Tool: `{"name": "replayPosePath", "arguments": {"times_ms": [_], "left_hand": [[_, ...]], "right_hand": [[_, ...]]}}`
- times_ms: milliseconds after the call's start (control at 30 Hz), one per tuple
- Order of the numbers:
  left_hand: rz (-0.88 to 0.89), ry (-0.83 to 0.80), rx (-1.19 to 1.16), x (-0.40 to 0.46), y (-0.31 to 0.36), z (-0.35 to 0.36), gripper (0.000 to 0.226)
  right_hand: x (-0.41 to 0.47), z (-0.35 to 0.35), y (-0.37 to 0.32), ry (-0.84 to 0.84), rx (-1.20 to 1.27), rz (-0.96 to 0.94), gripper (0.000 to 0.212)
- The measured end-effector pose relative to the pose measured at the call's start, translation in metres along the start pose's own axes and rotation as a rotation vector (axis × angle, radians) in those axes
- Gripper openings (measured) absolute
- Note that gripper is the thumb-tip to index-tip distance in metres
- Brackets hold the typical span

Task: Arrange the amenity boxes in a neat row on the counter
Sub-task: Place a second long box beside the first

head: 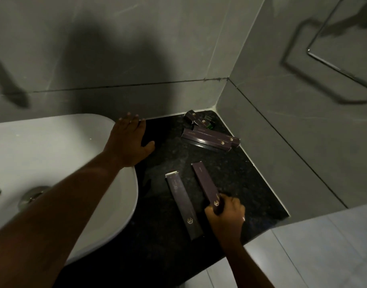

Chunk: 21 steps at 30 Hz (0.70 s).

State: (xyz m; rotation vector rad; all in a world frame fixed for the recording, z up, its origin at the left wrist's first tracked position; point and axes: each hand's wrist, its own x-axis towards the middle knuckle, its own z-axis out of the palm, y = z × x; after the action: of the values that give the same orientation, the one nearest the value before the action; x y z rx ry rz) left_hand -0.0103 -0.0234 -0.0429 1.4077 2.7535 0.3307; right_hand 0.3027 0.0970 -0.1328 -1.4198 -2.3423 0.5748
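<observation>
Right hand low over the dark speckled bench. Its fingers are curled and pinching the near end of a long purple amenity box, the end that carries a gold hexagon logo. From the fingers this held box runs away up and to the left; whether its far end touches the bench, cannot tell.

Just left of the right fingers lies a second long box, flat on the bench, roughly parallel to the held one and slightly apart from it. Far end flap looks pale and partly open.

Well beyond the right fingers, toward the wall corner, two more long boxes lie side by side, touching, angled across the bench. Behind them, tight in the corner, a cluster of small purple boxes with a small green item among them; details too dark to read.

Left hand is planted palm down, fingers spread, on the rim of the white basin where it meets the bench; fingertips reach toward the back wall, thumb rests on the dark stone. It holds nothing. All boxes sit to the right of these fingers.

Metal drain shows in the basin under the left forearm. A chrome rail hangs on the grey tiled side wall.
</observation>
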Motion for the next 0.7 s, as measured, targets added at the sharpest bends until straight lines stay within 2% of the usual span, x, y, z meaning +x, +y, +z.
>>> {"name": "replayPosePath", "arguments": {"times_ms": [267,400,533,700], "left_hand": [[0.011,-0.005,0.018,-0.002,0.002,-0.002,0.087],[0.003,-0.009,0.017,-0.003,0.002,-0.002,0.088],[0.000,-0.012,0.014,-0.004,0.004,-0.004,0.089],[-0.011,-0.016,0.013,-0.003,0.003,-0.003,0.090]], "right_hand": [[-0.014,0.002,0.009,0.027,-0.094,-0.077,0.056],[-0.029,0.004,-0.003,0.120,-0.126,-0.243,0.061],[-0.047,0.014,-0.021,0.064,-0.227,-0.368,0.068],[-0.053,0.017,-0.018,-0.014,-0.263,-0.391,0.059]]}}
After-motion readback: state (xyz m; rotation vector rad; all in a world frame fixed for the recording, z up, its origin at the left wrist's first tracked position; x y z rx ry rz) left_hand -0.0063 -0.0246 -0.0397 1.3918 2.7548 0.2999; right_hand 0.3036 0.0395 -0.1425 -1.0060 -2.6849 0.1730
